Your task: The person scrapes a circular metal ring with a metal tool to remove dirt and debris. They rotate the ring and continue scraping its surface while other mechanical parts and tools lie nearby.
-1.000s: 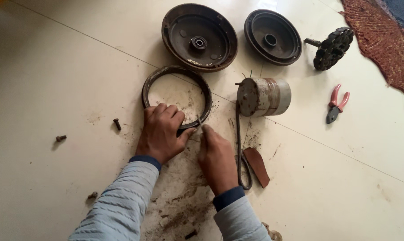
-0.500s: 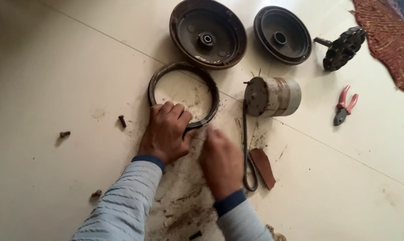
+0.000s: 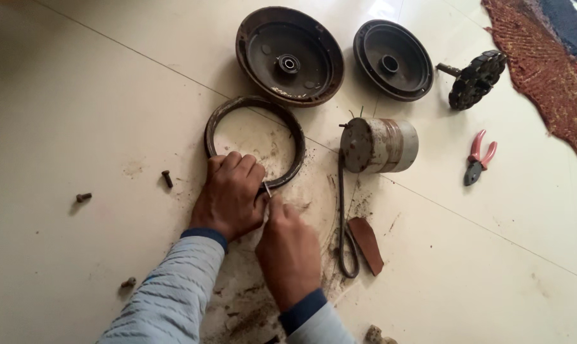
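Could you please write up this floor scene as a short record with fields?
left hand: pressing on the rusty ring
right hand: pinching a small thin piece at the ring's edge
beyond ring: two round dark covers
right of ring: metal cylinder, red-handled pliers
floor: pale tile, dirt under the hands

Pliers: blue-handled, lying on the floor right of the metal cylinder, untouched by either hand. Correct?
Not quite. The head view shows the pliers have red handles, not blue. They do lie on the floor right of the metal cylinder, untouched by either hand.
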Motion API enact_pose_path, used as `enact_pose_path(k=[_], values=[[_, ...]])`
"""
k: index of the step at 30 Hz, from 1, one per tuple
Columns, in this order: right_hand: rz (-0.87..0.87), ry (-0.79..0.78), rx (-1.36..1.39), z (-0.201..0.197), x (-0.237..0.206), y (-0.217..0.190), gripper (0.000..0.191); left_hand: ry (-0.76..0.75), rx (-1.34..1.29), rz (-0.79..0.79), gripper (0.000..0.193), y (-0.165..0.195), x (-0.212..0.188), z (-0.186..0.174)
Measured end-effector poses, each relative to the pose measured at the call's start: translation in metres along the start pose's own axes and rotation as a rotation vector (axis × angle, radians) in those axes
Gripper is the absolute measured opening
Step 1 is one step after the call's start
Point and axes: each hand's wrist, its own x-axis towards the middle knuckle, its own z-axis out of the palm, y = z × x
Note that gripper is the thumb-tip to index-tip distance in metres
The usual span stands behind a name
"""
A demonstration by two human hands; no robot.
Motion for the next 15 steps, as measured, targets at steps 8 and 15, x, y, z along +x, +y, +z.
enact_pose_path(k=[8,15], values=[[-0.065,0.117,0.204,0.017,-0.007,0.015,0.027,0.032,-0.034,0.009,0.029,0.000,0.000,0.001],[0.023,0.037,0.117,0.001,0.002,-0.001,0.034,0.039,-0.078,0.012,0.028,0.000,0.001,-0.002]])
